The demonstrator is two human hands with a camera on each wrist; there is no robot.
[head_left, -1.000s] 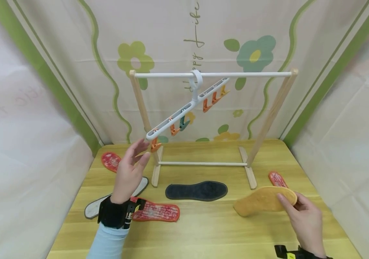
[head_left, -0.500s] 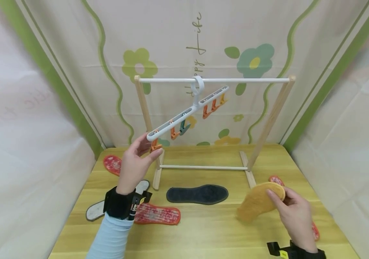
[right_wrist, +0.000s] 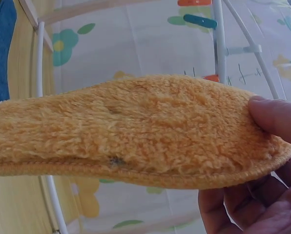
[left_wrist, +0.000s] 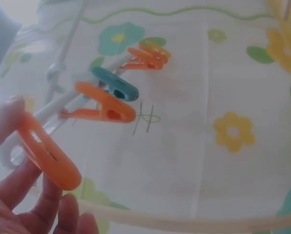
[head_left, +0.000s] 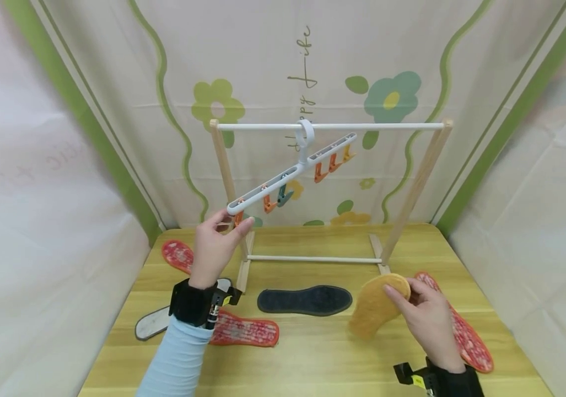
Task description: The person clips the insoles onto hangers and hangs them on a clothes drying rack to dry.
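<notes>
Holding a fuzzy orange insole (head_left: 378, 306) by one rounded end, my right hand (head_left: 424, 325) keeps it lifted off the bench (head_left: 312, 353), at about 4 o'clock from the middle of the scene. My right grip is a pinch: the thumb lies on the plush top face and the other fingers curl beneath. The wrist view shows a thick, fleecy pile over a thinner stitched edge. I judge it light, soft and bendy, so it would sag if held only at the tip. The pile looks grippy, not slippery, and nothing about it looks fragile. A hold near one end, thumb on top, leaves the rest of its length free.

My left hand (head_left: 215, 248) is raised at about 10 o'clock, at the low end of a white clip hanger (head_left: 292, 171). That hanger hangs tilted from the white top rail of a small wooden drying rack (head_left: 329, 126). My left grip closes thumb and fingertips round the endmost orange clip (left_wrist: 48, 158). The clip looks like hard, smooth plastic, small and light; I judge it springy and best squeezed at its tail end. Beyond it hang another orange clip (left_wrist: 101, 107), a teal clip (left_wrist: 115, 85), and more orange ones farther up the bar.

On the bench lie a dark insole (head_left: 305, 300) at 6 o'clock, red patterned insoles (head_left: 243, 332) at 7 and 4 o'clock, and a pale one (head_left: 151, 329) by my left wrist.
</notes>
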